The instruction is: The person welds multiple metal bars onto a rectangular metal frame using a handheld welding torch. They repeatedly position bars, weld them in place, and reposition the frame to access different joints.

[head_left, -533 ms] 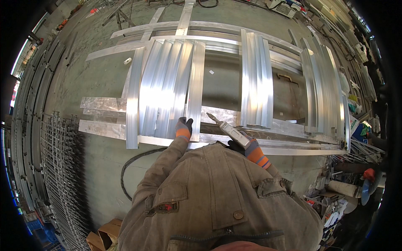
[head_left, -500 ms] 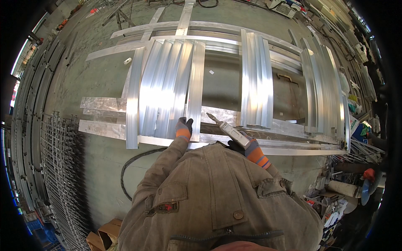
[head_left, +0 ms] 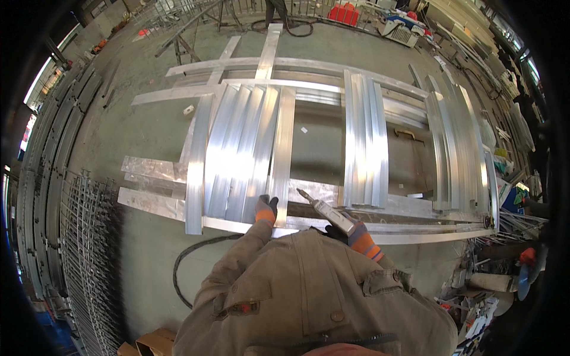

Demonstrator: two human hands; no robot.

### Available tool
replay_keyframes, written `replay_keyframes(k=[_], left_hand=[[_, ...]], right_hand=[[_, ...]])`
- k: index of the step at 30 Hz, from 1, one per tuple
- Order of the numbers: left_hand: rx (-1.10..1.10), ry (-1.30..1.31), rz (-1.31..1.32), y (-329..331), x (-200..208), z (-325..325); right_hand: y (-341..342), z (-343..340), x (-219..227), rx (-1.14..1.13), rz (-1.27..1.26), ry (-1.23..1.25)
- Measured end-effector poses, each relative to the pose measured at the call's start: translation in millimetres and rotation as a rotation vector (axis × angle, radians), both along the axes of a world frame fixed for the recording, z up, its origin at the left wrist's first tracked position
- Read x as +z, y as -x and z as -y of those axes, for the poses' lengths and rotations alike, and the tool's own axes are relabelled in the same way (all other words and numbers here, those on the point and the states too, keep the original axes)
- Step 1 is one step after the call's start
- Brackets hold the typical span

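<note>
Viewpoint has tilted upward since the earlier frame: metal bars and both hands sit lower in the view, and a co-worker's legs (head_left: pixel 276 9) now show at the top. Right gloved hand (head_left: pixel 359 235) is closed around a slender-nosed handheld tool (head_left: pixel 332 216), nose pointing up-left beside the nearest metal bar (head_left: pixel 284 154), which lies across the frame rails (head_left: pixel 415 238). Left gloved hand (head_left: pixel 265 210) rests at the bars' near ends; whether it grips one cannot be told.
</note>
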State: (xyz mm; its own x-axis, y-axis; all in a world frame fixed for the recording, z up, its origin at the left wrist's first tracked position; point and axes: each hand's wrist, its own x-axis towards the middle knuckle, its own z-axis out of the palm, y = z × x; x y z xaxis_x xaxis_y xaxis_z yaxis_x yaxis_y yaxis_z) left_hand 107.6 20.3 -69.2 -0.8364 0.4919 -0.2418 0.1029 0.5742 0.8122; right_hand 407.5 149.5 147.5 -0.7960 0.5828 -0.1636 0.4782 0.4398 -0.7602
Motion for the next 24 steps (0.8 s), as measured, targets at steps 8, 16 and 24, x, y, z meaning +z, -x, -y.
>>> replay_keyframes(k=[8, 16, 24], left_hand=[[-0.173, 0.196, 0.052, 42.2, -17.4, -0.2], [-0.801, 0.666, -0.168, 99.0, -9.6, -14.0], [-0.649, 0.724, 0.211, 120.1, 2.8, -33.3]], right_hand=[[8.6, -2.6, 11.1, 0.033, -0.047, -0.012], [3.2, -8.9, 48.9, 0.203, -0.177, -0.182], [6.3, -33.4, 60.0, 0.284, -0.146, -0.453]])
